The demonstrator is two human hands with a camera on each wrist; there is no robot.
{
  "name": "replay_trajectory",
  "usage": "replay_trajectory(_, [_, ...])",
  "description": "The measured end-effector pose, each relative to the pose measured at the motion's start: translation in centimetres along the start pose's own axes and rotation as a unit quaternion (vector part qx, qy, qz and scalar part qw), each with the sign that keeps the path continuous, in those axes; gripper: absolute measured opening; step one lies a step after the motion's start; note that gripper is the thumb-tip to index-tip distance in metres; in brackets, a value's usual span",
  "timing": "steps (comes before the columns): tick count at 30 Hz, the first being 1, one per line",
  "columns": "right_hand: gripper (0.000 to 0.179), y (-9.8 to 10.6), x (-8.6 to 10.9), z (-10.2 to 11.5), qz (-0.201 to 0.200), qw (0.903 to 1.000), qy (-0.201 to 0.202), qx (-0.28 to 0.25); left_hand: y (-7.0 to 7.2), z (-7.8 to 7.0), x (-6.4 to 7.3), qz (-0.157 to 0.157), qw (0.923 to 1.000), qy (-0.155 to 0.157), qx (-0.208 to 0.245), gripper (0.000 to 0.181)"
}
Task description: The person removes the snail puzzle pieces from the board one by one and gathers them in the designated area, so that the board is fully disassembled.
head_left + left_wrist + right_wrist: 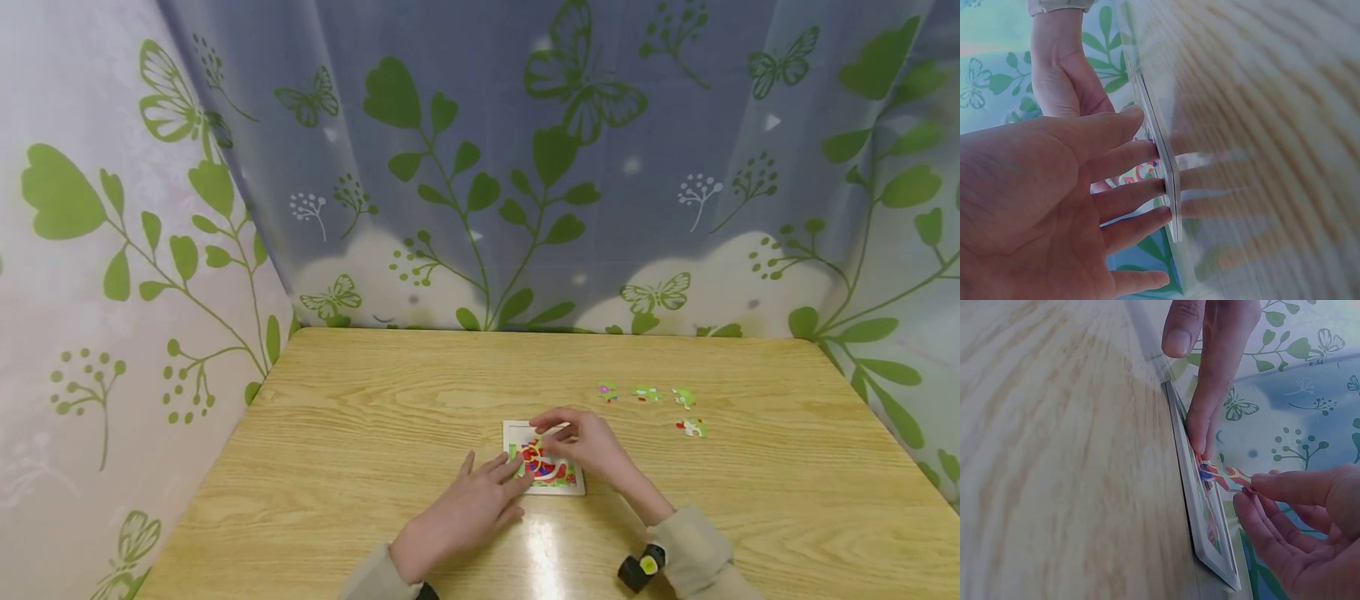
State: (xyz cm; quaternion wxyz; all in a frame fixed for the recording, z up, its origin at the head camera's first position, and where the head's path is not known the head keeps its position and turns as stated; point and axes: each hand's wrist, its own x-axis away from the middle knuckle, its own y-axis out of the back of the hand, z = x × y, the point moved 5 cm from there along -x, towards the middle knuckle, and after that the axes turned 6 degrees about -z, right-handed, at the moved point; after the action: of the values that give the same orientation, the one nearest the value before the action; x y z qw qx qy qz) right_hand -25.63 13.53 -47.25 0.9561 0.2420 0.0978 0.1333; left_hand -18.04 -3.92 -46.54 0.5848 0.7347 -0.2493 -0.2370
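A small jigsaw tray [555, 492] with a pale rim and a red, blue and green picture lies flat on the table. From its left side my left hand [472, 504] reaches over it, fingers spread and fairly straight, with fingertips resting on the picture. In the left wrist view those fingertips [1161, 215] meet the tray's edge. My right hand [592, 443] is above the tray's right part. Between thumb and forefinger it pinches a red and yellow puzzle piece [1232, 477], held tilted, its blue end right at the tray's surface.
Several loose green puzzle pieces [647, 393] lie on the wooden table [375, 400] beyond the tray to the right. A patterned curtain [480, 167] with leaves and butterflies stands behind the table's far edge. The right wrist wears a black camera [637, 571].
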Motion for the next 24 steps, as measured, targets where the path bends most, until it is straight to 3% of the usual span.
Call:
replay_trajectory(11, [0.02,-0.52,0.16,0.05,0.024,0.9997,0.007,0.003,0.02,0.01,-0.1,-0.001,1.0,0.001,-0.002,0.048])
replay_trajectory(24, [0.021,-0.39,0.19,0.11,0.01,1.0,0.0,-0.002,0.04,0.04,-0.05,0.0,1.0,0.001,0.004,0.048])
